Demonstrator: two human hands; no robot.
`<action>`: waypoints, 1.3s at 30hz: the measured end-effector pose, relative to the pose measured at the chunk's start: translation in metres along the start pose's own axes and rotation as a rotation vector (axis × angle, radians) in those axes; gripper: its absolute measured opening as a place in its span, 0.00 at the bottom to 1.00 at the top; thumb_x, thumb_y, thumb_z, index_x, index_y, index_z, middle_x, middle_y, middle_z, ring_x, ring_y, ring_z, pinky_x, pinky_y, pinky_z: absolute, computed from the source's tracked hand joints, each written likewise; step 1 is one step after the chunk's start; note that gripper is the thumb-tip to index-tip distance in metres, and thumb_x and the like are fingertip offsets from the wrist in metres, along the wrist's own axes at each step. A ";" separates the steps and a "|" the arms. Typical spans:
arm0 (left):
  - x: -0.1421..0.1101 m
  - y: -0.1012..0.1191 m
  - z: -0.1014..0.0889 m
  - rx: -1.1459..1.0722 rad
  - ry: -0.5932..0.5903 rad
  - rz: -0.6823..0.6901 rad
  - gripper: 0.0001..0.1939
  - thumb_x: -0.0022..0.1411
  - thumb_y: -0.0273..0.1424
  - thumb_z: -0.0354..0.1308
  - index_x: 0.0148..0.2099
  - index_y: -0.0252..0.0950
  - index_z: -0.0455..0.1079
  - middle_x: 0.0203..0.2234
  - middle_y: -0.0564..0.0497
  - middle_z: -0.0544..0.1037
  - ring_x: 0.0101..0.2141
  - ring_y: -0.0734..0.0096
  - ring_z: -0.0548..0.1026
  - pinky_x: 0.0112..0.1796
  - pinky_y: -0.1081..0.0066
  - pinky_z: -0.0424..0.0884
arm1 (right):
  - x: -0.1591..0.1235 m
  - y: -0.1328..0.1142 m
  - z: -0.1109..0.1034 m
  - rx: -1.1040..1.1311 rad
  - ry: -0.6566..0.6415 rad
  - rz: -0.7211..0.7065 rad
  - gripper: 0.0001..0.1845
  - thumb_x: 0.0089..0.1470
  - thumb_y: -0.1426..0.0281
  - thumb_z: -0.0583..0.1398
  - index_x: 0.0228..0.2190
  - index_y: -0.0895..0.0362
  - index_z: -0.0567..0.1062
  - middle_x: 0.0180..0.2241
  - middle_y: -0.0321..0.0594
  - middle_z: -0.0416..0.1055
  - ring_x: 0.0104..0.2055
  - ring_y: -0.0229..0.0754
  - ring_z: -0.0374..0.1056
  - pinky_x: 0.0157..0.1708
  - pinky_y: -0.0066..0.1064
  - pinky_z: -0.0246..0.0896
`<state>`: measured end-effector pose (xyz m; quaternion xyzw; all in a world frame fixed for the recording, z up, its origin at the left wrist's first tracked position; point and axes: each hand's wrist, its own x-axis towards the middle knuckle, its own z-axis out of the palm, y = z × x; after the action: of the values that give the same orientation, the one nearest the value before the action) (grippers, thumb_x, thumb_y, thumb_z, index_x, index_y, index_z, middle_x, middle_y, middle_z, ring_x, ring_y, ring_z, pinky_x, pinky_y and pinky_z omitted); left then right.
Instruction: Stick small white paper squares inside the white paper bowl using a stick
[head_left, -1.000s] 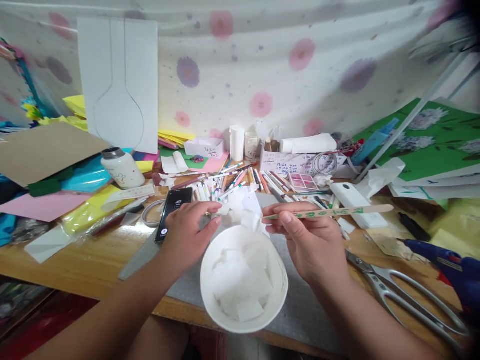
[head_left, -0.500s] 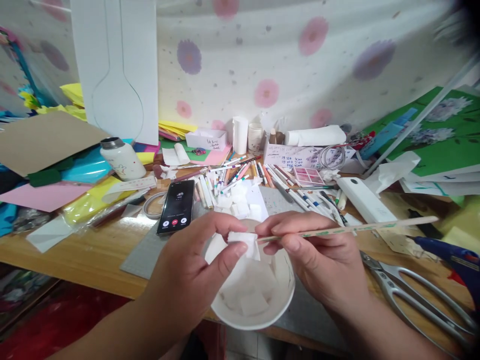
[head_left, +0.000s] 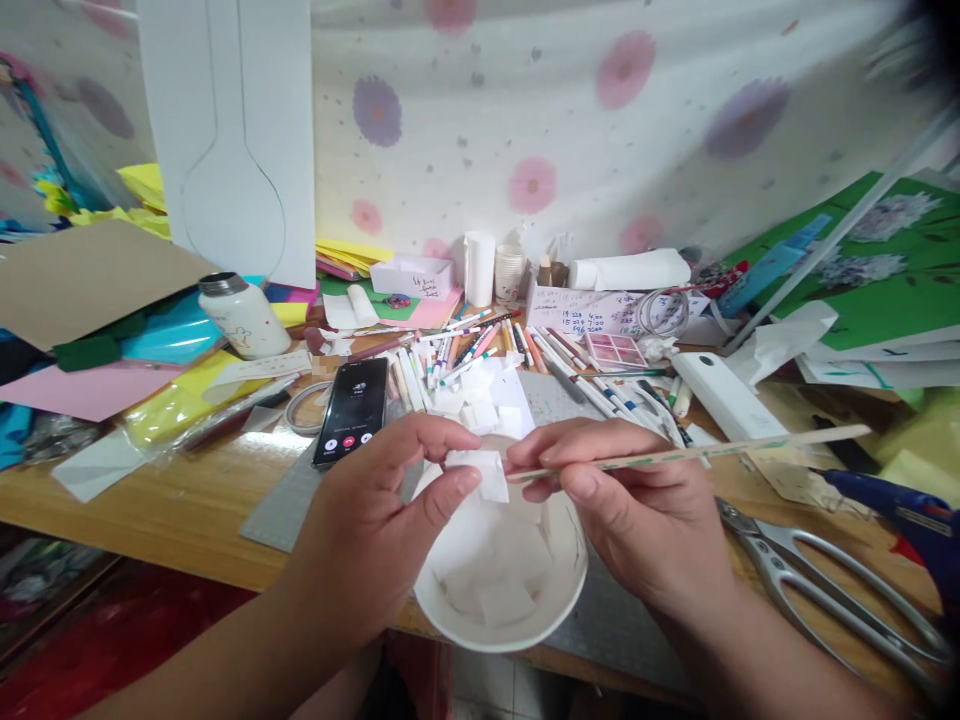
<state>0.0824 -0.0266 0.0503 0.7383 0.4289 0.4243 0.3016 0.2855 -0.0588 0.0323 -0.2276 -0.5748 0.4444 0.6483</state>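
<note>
Between the thumb and fingers of my left hand (head_left: 390, 510) is a small folded piece of white paper (head_left: 491, 477). My right hand (head_left: 637, 500) pinches a thin wooden stick (head_left: 720, 452) with green marks along it. The stick's left end is close to the paper; whether they touch I cannot tell. Below both hands is a white paper bowl (head_left: 501, 638), with pale paper pieces (head_left: 506, 600) lying inside it. More small white paper pieces (head_left: 480, 412) lie on the table just behind the bowl.
Scissors (head_left: 795, 570) and a blue glue gun (head_left: 900, 500) lie at the right. A phone (head_left: 352, 410), a tape roll (head_left: 304, 408) and a white bottle (head_left: 244, 315) are to the left. Many markers (head_left: 592, 375) and a white power bank (head_left: 731, 400) lie farther back.
My left hand and the paper have shifted slightly left and up, and the paper's flap is turned more toward me. The stick's left end has moved a little left. The bowl has shifted slightly up.
</note>
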 end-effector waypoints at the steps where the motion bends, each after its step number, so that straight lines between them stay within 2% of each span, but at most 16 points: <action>1: 0.000 0.000 0.000 -0.009 0.004 -0.008 0.03 0.63 0.34 0.61 0.39 0.42 0.74 0.29 0.54 0.79 0.31 0.67 0.79 0.34 0.68 0.72 | 0.000 0.000 0.000 -0.005 -0.002 -0.002 0.11 0.63 0.75 0.66 0.44 0.49 0.85 0.42 0.37 0.85 0.48 0.39 0.80 0.42 0.26 0.78; 7: 0.002 0.004 -0.001 -0.042 0.011 -0.040 0.03 0.62 0.33 0.62 0.38 0.42 0.74 0.29 0.54 0.79 0.32 0.67 0.79 0.36 0.68 0.72 | 0.000 -0.002 0.001 -0.014 -0.021 0.006 0.11 0.64 0.75 0.66 0.43 0.49 0.85 0.42 0.35 0.85 0.47 0.36 0.80 0.45 0.25 0.78; 12: 0.002 0.005 -0.001 -0.060 0.002 -0.056 0.03 0.61 0.34 0.62 0.38 0.42 0.74 0.29 0.54 0.79 0.31 0.67 0.78 0.35 0.67 0.72 | 0.003 -0.004 0.002 -0.079 -0.023 -0.040 0.12 0.62 0.77 0.66 0.42 0.50 0.86 0.40 0.35 0.85 0.46 0.36 0.80 0.49 0.27 0.77; 15: 0.002 0.003 0.001 -0.062 -0.023 -0.045 0.05 0.63 0.33 0.61 0.41 0.42 0.73 0.31 0.54 0.79 0.34 0.65 0.79 0.37 0.65 0.72 | 0.005 -0.006 0.003 -0.132 -0.020 -0.063 0.13 0.61 0.78 0.67 0.42 0.49 0.86 0.38 0.35 0.85 0.44 0.39 0.81 0.48 0.29 0.78; 16: 0.002 0.002 0.001 -0.048 -0.011 -0.025 0.06 0.62 0.33 0.61 0.43 0.43 0.72 0.33 0.53 0.79 0.36 0.64 0.79 0.39 0.65 0.72 | 0.005 -0.007 0.003 -0.156 -0.014 -0.072 0.13 0.61 0.78 0.67 0.42 0.49 0.86 0.38 0.36 0.85 0.44 0.40 0.81 0.47 0.31 0.78; 18: 0.002 0.001 0.002 0.004 0.089 0.048 0.09 0.61 0.31 0.63 0.44 0.43 0.70 0.36 0.52 0.77 0.39 0.63 0.77 0.42 0.64 0.72 | 0.005 -0.009 0.005 -0.221 0.000 -0.098 0.13 0.60 0.79 0.67 0.40 0.49 0.86 0.37 0.37 0.85 0.43 0.42 0.82 0.46 0.32 0.79; 20: 0.001 0.000 0.001 0.073 0.195 0.134 0.09 0.60 0.29 0.64 0.40 0.43 0.68 0.34 0.54 0.74 0.37 0.66 0.75 0.41 0.66 0.70 | 0.005 -0.011 0.006 -0.302 0.009 -0.134 0.13 0.59 0.80 0.67 0.39 0.50 0.86 0.36 0.38 0.85 0.43 0.42 0.82 0.46 0.33 0.79; 21: 0.000 0.001 0.001 0.099 0.203 0.171 0.08 0.60 0.27 0.63 0.38 0.43 0.67 0.31 0.56 0.72 0.35 0.68 0.73 0.39 0.67 0.70 | 0.005 -0.012 0.007 -0.338 0.009 -0.152 0.13 0.59 0.80 0.67 0.39 0.51 0.86 0.36 0.38 0.85 0.42 0.42 0.82 0.46 0.33 0.78; 23: -0.003 0.003 0.001 0.113 0.121 0.233 0.07 0.63 0.26 0.61 0.34 0.42 0.67 0.27 0.58 0.72 0.30 0.71 0.72 0.35 0.69 0.68 | 0.005 -0.014 0.008 -0.389 -0.003 -0.176 0.13 0.58 0.80 0.67 0.39 0.51 0.86 0.36 0.39 0.85 0.42 0.43 0.82 0.45 0.33 0.78; 26: -0.007 0.006 0.002 0.086 0.015 0.235 0.05 0.65 0.28 0.60 0.34 0.42 0.70 0.27 0.58 0.76 0.29 0.72 0.74 0.35 0.69 0.68 | 0.005 -0.017 0.008 -0.427 -0.023 -0.177 0.12 0.58 0.79 0.68 0.39 0.51 0.86 0.38 0.41 0.86 0.41 0.44 0.82 0.44 0.34 0.79; 30: -0.008 0.004 0.004 0.068 -0.001 0.194 0.03 0.63 0.30 0.62 0.35 0.42 0.72 0.29 0.58 0.79 0.30 0.71 0.76 0.36 0.69 0.70 | 0.005 -0.018 0.006 -0.456 -0.037 -0.171 0.11 0.58 0.78 0.67 0.39 0.51 0.86 0.38 0.42 0.86 0.41 0.43 0.82 0.43 0.32 0.79; 39: -0.004 0.004 0.006 0.165 0.054 0.202 0.07 0.63 0.29 0.59 0.31 0.42 0.68 0.26 0.58 0.79 0.30 0.70 0.78 0.35 0.70 0.72 | 0.006 -0.019 0.007 -0.556 -0.112 -0.195 0.11 0.59 0.76 0.67 0.41 0.50 0.86 0.40 0.43 0.86 0.40 0.46 0.82 0.42 0.36 0.80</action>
<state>0.0887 -0.0326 0.0494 0.7885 0.3937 0.4353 0.1839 0.2848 -0.0647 0.0519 -0.3154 -0.7284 0.2176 0.5680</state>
